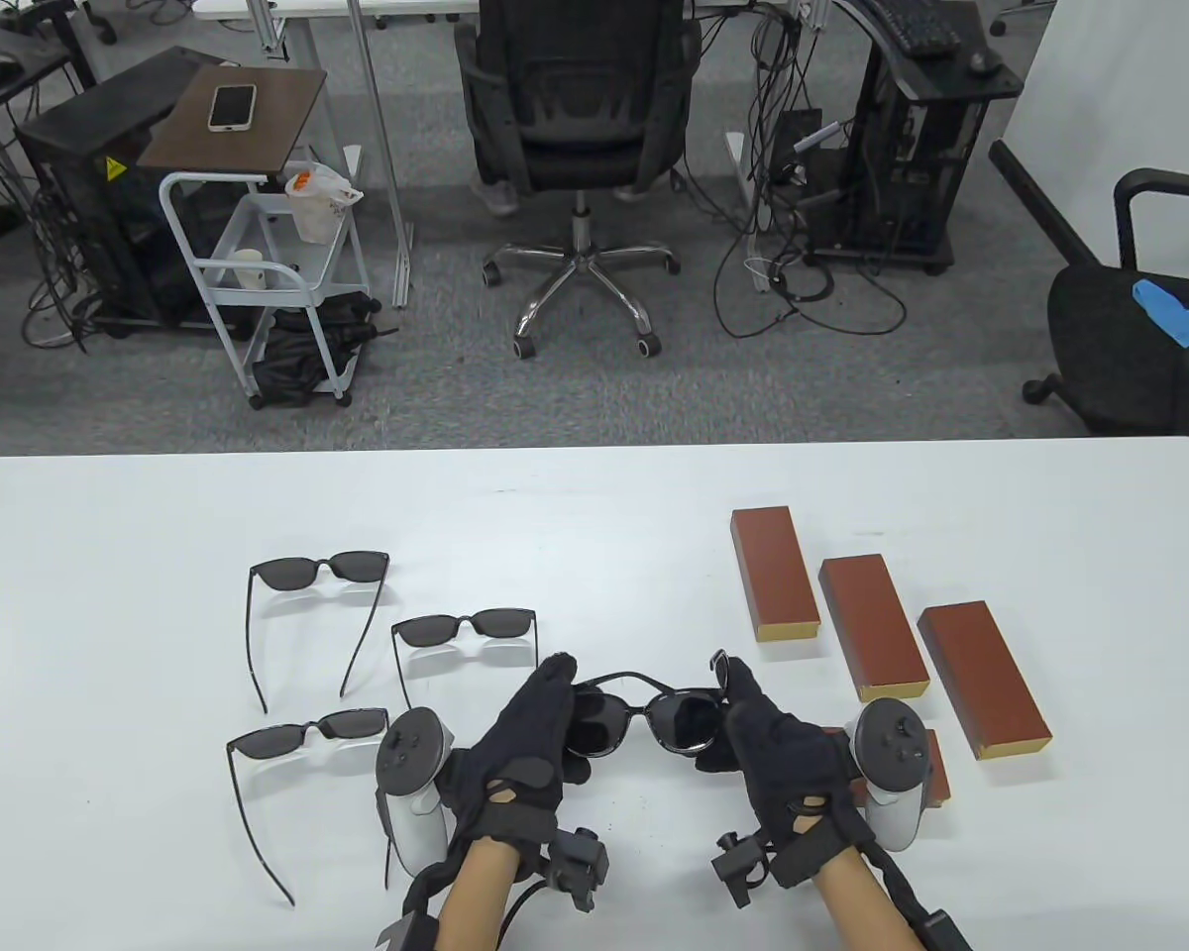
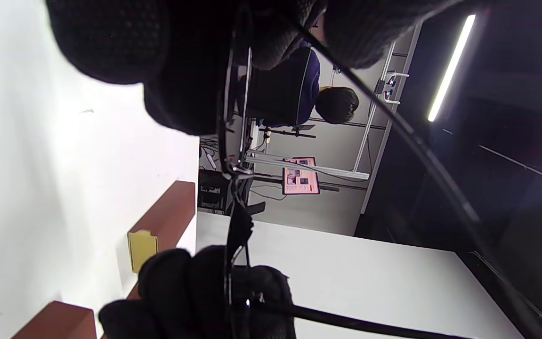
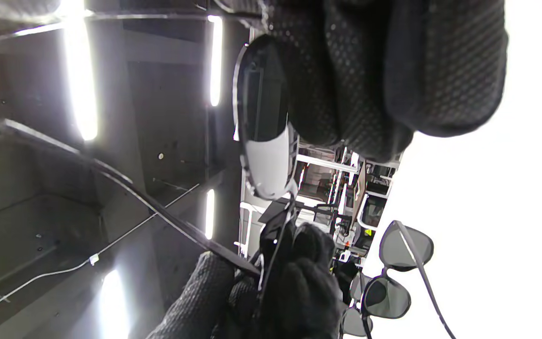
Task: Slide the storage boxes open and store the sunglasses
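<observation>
While both hands hold it just above the worktop (image 1: 594, 515), low and centre in the table view, the held pair of sunglasses (image 1: 644, 718) reads as a light, thin-framed item: dark lenses, slim black temples, hinges that will likely fold with little force. Left hand (image 1: 530, 738): fingers closed around the left lens end. Right hand (image 1: 778, 753): fingers pinched on the right lens end, near the hinge. Handling judgement: frame springy rather than rigid, lenses smooth and prone to smudging or scratching, temples the weakest part; best taken at the frame ends or bridge, not by the lens faces, and folded before boxing. Three further pairs of sunglasses (image 1: 322, 570) lie with temples unfolded at left of centre on the worktop. Storage boxes: three brown boxes (image 1: 872, 624) with pale end panels lie in a slanting row at right of centre, all apparently closed; a fourth box (image 1: 936, 768) sits partly hidden behind the right hand's tracker. Boxes look stiff and flat-sided, probably needing one hand to steady the sleeve while the other slides the tray.
</observation>
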`<state>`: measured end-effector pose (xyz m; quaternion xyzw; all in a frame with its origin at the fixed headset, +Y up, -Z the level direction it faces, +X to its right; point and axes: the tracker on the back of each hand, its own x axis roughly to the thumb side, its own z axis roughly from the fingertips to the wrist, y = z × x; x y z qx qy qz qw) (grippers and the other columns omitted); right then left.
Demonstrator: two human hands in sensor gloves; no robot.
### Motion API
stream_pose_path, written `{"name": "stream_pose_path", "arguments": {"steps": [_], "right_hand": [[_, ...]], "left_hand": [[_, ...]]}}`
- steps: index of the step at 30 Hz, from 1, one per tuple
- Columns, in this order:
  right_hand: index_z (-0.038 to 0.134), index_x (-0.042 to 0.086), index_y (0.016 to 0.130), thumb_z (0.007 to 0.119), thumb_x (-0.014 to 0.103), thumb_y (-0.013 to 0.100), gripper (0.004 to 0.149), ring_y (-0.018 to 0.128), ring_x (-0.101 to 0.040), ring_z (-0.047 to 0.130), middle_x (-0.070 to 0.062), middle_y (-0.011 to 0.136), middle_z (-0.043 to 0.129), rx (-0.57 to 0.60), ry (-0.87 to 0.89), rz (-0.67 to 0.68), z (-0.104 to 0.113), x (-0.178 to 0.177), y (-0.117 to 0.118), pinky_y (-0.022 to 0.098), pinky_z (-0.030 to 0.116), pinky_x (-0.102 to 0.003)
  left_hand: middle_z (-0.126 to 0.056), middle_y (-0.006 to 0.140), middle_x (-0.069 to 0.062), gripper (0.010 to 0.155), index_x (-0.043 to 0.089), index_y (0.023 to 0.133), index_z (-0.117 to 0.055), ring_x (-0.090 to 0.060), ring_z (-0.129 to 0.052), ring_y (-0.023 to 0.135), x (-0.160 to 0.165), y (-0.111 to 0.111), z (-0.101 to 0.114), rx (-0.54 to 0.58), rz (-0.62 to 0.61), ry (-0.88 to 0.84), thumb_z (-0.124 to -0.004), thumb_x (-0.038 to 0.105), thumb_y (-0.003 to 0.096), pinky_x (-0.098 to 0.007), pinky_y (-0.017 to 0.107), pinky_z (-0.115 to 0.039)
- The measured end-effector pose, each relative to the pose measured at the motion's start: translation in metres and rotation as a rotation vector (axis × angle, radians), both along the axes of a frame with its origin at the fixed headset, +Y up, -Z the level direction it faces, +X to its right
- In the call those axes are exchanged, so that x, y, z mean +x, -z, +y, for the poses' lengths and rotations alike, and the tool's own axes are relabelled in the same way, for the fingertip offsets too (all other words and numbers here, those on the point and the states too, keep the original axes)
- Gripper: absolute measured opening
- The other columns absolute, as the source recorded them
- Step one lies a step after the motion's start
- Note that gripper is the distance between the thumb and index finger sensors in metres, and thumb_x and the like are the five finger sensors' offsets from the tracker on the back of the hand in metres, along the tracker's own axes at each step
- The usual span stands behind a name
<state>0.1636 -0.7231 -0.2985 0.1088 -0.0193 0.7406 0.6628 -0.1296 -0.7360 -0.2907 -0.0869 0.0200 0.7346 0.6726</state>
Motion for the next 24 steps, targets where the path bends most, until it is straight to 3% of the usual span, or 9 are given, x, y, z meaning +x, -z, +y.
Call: {"name": "stream_pose_path", "arguments": {"steps": [12,24], "right_hand": [[0.079,0.016,0.078,0.062,0.063,0.035,0.066,0.048,-0.039,0.104,-0.015,0.060,0.102,-0.042,0.073,-0.041,-0.0014,0.0100,0.0011,0.032,0.092,-0.045],[0.080,0.017,0.077,0.064,0.062,0.037,0.063,0.047,-0.038,0.105,-0.013,0.059,0.103,-0.080,0.060,-0.069,-0.0043,0.0100,0.0002,0.031,0.092,-0.044]], "left_hand": [[-0.090,0.089,-0.010,0.054,0.021,0.102,-0.070,-0.021,-0.101,0.055,-0.0001,0.0006,0.0009,0.016,0.025,0.069,-0.076,0.036,0.0503,-0.042,0.036,-0.087],[-0.096,0.084,-0.008,0.052,0.022,0.098,-0.077,-0.020,-0.105,0.051,-0.0002,-0.0006,0.0013,0.041,0.083,0.100,-0.081,0.034,0.0475,-0.040,0.034,-0.090]]}}
